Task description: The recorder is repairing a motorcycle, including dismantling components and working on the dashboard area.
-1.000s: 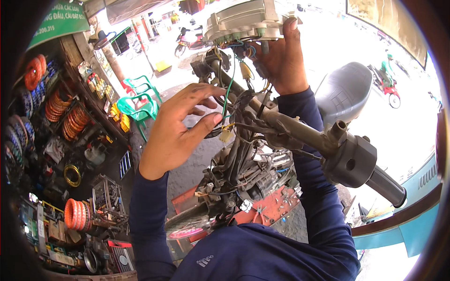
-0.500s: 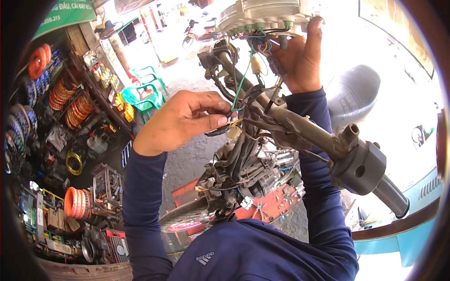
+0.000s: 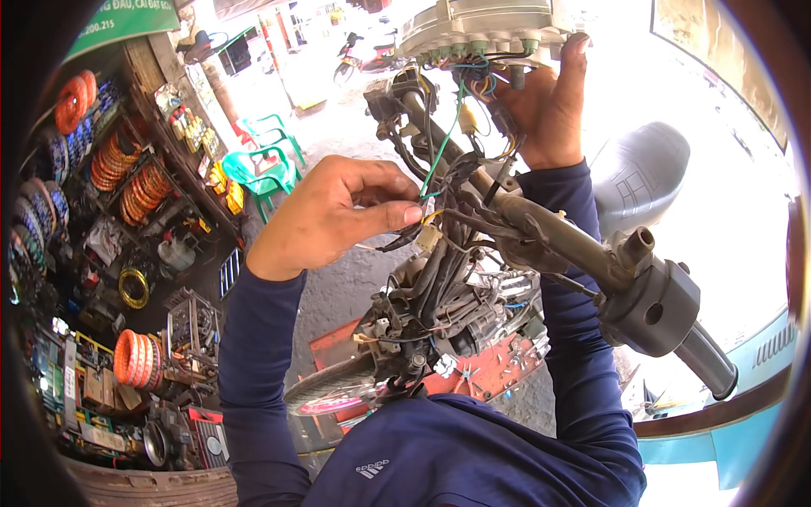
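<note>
The left hand (image 3: 334, 211) was closed, thumb and fingertips pinching thin wires (image 3: 439, 160) just beside the handlebar (image 3: 549, 232). The right hand (image 3: 541, 110) gripped the underside of the grey plastic gauge cluster (image 3: 481, 29), holding it raised above the bar's centre. The green wire ran upward from the left fingers to the cluster's back, its long axis near vertical; the left hand was the nearer to the loose lower end, the right to the upper connectors. The wires were slim, flexible and coloured; the bar was a dull metal tube ending in a black rubber grip (image 3: 705, 363) toward the lower right. Below lay a tangled black harness (image 3: 439, 296). Shelves of orange coils (image 3: 135, 182) stood left.
</note>
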Tool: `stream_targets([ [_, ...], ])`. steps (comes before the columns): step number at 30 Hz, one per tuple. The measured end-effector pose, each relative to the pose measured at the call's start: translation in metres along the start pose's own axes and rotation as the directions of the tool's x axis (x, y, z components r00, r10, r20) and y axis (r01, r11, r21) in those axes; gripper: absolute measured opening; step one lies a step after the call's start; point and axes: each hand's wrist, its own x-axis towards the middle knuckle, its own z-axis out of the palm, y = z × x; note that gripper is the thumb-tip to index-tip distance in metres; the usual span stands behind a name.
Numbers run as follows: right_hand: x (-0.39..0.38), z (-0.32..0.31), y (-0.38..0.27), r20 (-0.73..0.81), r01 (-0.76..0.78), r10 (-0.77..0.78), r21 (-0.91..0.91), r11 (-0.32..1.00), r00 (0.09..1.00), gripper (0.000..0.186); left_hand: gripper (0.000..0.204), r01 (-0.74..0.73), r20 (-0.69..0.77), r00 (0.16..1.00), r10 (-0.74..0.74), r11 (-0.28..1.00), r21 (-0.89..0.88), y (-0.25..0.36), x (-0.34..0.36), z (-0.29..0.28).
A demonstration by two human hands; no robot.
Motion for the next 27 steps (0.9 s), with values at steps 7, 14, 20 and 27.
stream_targets([
  [7,0.002,-0.001,0.002,0.016,0.005,-0.005,0.009,1.000,1.000,0.071,0.021,-0.021,-0.037,0.999,0.026,0.991,0.129,0.003,-0.001,-0.002],
  [14,0.001,0.004,0.002,0.024,0.017,-0.018,0.002,1.000,1.000,0.071,0.032,0.083,0.123,0.990,-0.075,0.995,-0.063,0.002,-0.002,-0.001],
  [20,0.001,0.003,0.000,-0.027,-0.027,0.027,0.019,0.999,0.999,0.072,0.030,0.042,0.053,0.998,-0.041,0.999,-0.028,0.004,-0.004,-0.009],
  [27,0.005,0.002,0.003,0.108,-0.001,-0.002,0.021,1.000,0.994,0.072,0.029,0.144,0.105,0.986,-0.131,0.981,-0.129,0.008,-0.005,-0.016],
])
